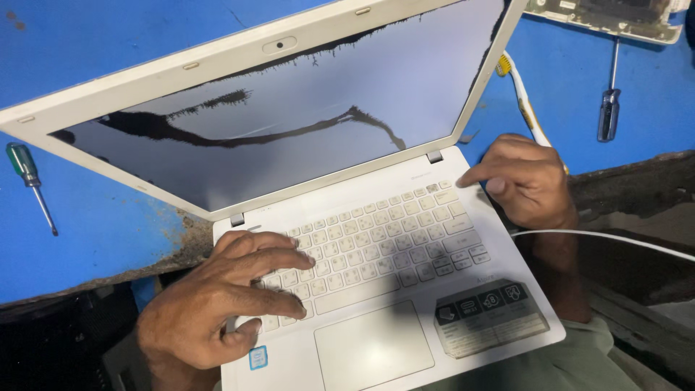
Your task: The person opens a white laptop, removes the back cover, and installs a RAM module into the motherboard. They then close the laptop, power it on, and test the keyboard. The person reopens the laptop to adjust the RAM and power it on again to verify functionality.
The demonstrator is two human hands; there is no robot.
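Head view, looking down on a white laptop [376, 289] that fills the centre of the frame. Its base rests on the person's lap at lower centre, and its lid is tipped back toward a blue surface [94, 217].

Screen [289, 123] is dark, with black cracked streaks running from the left across to the middle; the display looks damaged.

Left hand [217, 304], lower left: fingers spread flat over the left side of the keyboard [384, 239], thumb tucked at the base's front left edge. It grips nothing; to my eye it pins the base down so the machine does not slide off the lap.

Right hand [525, 181], right of centre: index finger extended onto the top right corner of the keyboard, other fingers curled in loosely. Nothing is pinched. Pressing a corner key there seems the likeliest reason for the pose.

White cable [622, 237] runs in from the right edge toward the laptop's right side, passing the right wrist.

Around the laptop on the blue surface:
- green-handled screwdriver [25, 174], far left
- dark-handled screwdriver [609, 108], upper right
- toothbrush [523, 101] with yellow and white bristles, lying just behind the right hand
- part of an opened device casing [601, 18], top right corner
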